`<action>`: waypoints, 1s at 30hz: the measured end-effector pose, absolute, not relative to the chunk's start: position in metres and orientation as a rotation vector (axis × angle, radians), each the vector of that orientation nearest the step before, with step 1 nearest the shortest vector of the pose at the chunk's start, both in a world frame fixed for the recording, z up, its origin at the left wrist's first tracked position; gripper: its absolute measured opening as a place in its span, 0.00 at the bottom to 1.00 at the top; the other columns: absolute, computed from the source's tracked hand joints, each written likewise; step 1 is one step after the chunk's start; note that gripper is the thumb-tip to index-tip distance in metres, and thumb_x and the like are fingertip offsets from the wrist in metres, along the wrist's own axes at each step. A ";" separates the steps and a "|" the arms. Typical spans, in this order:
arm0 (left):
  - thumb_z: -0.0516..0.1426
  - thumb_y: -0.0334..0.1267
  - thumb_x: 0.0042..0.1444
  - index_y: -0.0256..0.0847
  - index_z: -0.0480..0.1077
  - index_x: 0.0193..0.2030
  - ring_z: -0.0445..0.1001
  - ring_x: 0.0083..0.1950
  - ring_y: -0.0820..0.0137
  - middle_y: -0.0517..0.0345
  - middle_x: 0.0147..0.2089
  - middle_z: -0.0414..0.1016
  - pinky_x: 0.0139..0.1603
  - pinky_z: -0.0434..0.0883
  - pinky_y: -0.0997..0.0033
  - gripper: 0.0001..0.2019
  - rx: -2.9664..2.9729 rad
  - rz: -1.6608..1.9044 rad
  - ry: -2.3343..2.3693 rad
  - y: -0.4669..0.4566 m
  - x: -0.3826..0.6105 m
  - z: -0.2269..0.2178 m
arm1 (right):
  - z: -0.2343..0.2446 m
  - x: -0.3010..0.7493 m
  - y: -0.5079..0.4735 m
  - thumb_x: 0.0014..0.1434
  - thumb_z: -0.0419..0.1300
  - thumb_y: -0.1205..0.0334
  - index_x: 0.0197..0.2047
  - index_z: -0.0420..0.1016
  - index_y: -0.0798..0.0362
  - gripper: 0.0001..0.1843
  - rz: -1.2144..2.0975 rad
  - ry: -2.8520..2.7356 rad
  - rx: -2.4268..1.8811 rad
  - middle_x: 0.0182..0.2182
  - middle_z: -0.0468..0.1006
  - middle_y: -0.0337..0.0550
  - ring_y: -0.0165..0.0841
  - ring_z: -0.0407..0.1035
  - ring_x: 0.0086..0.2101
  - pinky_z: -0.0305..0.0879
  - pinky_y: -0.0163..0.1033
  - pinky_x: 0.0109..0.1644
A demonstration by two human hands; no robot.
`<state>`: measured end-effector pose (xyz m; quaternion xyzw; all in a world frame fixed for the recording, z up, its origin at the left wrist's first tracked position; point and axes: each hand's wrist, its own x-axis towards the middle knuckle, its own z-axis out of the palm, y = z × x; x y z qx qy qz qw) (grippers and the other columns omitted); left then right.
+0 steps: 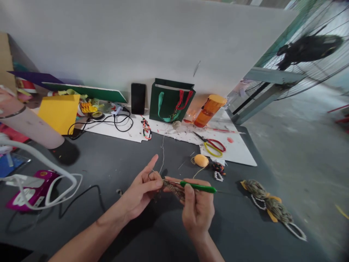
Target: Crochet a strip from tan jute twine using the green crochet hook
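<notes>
Over a dark grey matt tabletop, crocheting close under the camera. Pinching a small mottled brown crocheted piece between thumb and curled fingers of the left hand, just above the tabletop at centre. Raising the index finger apart from the rest, seemingly for tensioning the thin pale yarn strand. Clamping a slim green-handled metal crochet hook in the right hand, with thumb and forefinger closed on the handle. Aiming the tip leftward into the piece, an overhand grip probably favouring wrist control.

Lying just beyond, within easy reach: orange egg-shaped object and short white bead string. Resting to the right, well apart from the hands: long olive-and-tan yarn hank trimmed with pearls.

Feeding the strand from farther back: small beige yarn ball on a white paint-spotted sheet, near red-and-yellow-handled scissors. Standing against the pale wall, out of the working zone: dark green paper gift bag, orange plastic bottle, black phone. Reaching in at far left: another person's forearm.
</notes>
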<state>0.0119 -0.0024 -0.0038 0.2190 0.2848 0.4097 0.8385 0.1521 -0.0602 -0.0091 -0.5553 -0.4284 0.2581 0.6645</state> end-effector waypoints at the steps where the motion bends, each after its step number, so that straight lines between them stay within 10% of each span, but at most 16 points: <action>1: 0.71 0.29 0.47 0.45 0.59 0.72 0.65 0.29 0.78 0.69 0.26 0.70 0.36 0.62 0.73 0.46 0.472 0.872 0.602 -0.002 0.012 -0.004 | -0.007 0.151 -0.059 0.67 0.61 0.52 0.41 0.74 0.47 0.08 0.715 -0.858 -1.245 0.33 0.85 0.46 0.38 0.80 0.26 0.68 0.35 0.19; 5: 0.71 0.29 0.46 0.49 0.71 0.65 0.65 0.30 0.78 0.67 0.29 0.71 0.37 0.62 0.73 0.37 0.497 0.870 0.597 -0.002 0.012 -0.002 | 0.001 0.152 -0.048 0.54 0.69 0.39 0.36 0.70 0.49 0.23 1.135 -0.532 -1.165 0.24 0.82 0.42 0.31 0.70 0.15 0.50 0.28 0.12; 11: 0.72 0.30 0.46 0.55 0.72 0.63 0.68 0.32 0.76 0.66 0.32 0.70 0.38 0.62 0.70 0.36 0.578 0.905 0.572 -0.007 0.014 -0.002 | 0.003 0.146 -0.044 0.47 0.74 0.40 0.35 0.71 0.50 0.25 1.207 -0.472 -1.093 0.21 0.79 0.36 0.23 0.63 0.12 0.52 0.25 0.13; 17: 0.72 0.36 0.48 0.57 0.71 0.64 0.70 0.35 0.74 0.63 0.36 0.75 0.40 0.66 0.70 0.36 0.634 0.972 0.611 -0.009 0.016 -0.005 | -0.010 0.144 -0.052 0.66 0.63 0.58 0.39 0.77 0.48 0.04 0.930 -0.862 -1.053 0.33 0.85 0.41 0.24 0.69 0.15 0.59 0.27 0.15; 24: 0.74 0.34 0.44 0.47 0.68 0.67 0.69 0.30 0.77 0.65 0.28 0.74 0.37 0.66 0.74 0.42 0.508 0.930 0.654 -0.008 0.018 0.000 | -0.015 0.150 -0.051 0.59 0.64 0.77 0.46 0.82 0.45 0.18 0.310 -1.395 -1.002 0.43 0.86 0.45 0.37 0.82 0.40 0.79 0.38 0.41; 30: 0.75 0.33 0.40 0.50 0.75 0.60 0.68 0.29 0.80 0.67 0.26 0.74 0.36 0.64 0.77 0.37 0.465 0.890 0.650 -0.004 0.016 0.000 | -0.009 0.147 -0.052 0.67 0.60 0.64 0.39 0.78 0.50 0.06 0.531 -1.103 -1.214 0.30 0.83 0.41 0.25 0.67 0.15 0.64 0.29 0.15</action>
